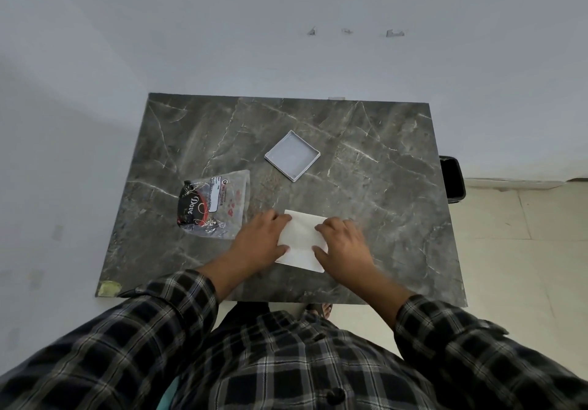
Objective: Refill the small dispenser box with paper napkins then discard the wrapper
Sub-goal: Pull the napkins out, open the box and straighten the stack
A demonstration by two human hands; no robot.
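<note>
A white stack of paper napkins (pixel 302 234) lies near the front of the dark marble table (pixel 366 187). My left hand (pixel 259 244) presses on the stack's left edge and my right hand (pixel 343 247) covers its right edge, fingers curled over the paper. The small grey square dispenser box (pixel 292 155) sits open and apart from the stack, further back at the table's middle. The crumpled clear plastic wrapper (pixel 213 206), with black and red print, rests on the table just left of my left hand.
A black bin (pixel 453 179) stands on the floor beside the table's right edge. The table is pushed against a white wall. A tiled floor runs along the right and front.
</note>
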